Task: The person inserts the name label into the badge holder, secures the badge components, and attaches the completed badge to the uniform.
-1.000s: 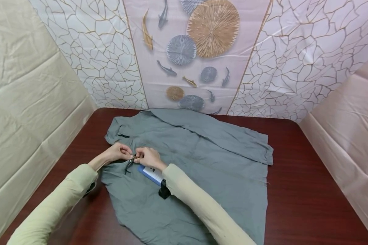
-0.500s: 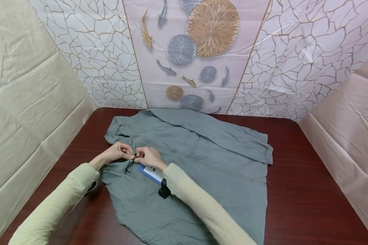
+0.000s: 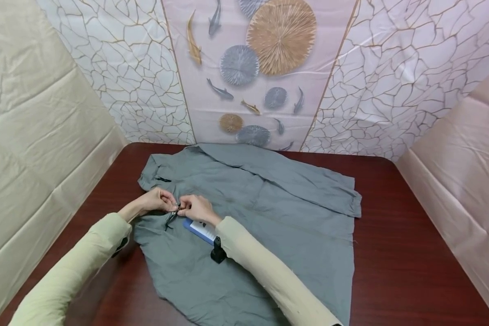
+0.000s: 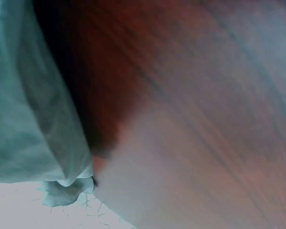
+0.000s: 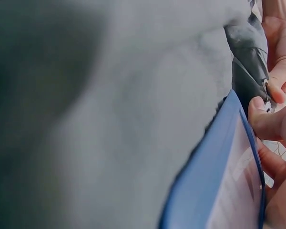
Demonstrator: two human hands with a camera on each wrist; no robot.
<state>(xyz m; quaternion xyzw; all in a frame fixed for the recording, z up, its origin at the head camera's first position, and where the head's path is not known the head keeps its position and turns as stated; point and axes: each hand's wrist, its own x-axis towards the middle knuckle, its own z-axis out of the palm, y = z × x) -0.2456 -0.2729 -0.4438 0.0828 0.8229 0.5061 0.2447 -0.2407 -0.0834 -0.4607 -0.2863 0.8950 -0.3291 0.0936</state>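
Note:
A grey-green long-sleeved garment (image 3: 277,235) lies spread on the table. At its left end, both hands meet with fingertips nearly touching. My left hand (image 3: 156,201) pinches a dark fabric strip (image 5: 248,62) close to a small metal ring (image 5: 266,85). My right hand (image 3: 197,208) pinches a small silvery metal piece (image 5: 268,106) beside that ring, with thumb and fingers; its exact kind is mostly hidden. Below the right hand, a blue-edged card holder (image 3: 199,231) with a white face lies on the garment. The left wrist view shows no hand, only fabric and table.
The dark red-brown table (image 3: 395,253) extends around the garment. A small black piece (image 3: 163,179) lies on the garment beyond the left hand. Pale cloth (image 3: 36,136) hangs at the sides, and a patterned cloth (image 3: 244,90) hangs behind.
Both hands stay almost in place at the small metal piece, fingertips together. The view has shifted slightly; garment and card holder lie as before.

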